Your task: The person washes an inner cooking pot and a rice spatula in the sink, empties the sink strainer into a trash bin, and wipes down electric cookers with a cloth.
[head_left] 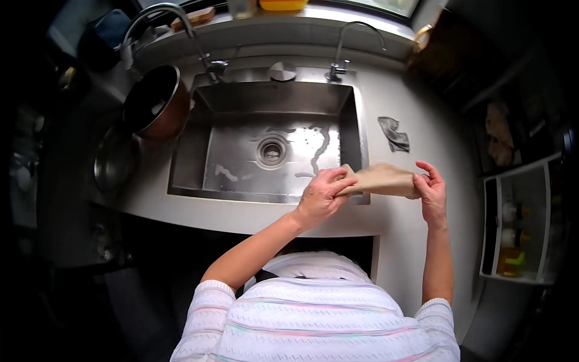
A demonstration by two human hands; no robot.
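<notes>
A beige cloth [383, 180] is stretched between my two hands, above the sink's right front corner and the counter beside it. My left hand [325, 192] pinches its left end, fingers closed over the edge. At the other end, my right hand [430, 188] grips the cloth between thumb and fingers, with a finger raised. Below and to the left lies the steel sink [241, 196], wet inside, with a round drain [271, 151] in its floor. A crumpled grey cloth [395, 134] rests on the counter just beyond my right hand.
A large curved faucet [175, 12] stands behind the sink at left, and a slimmer tap [341, 57] at right. A brown pot [161, 114] is tilted left of the sink. A white rack [517, 220] with bottles stands at far right. The pale counter [410, 241] surrounds the sink.
</notes>
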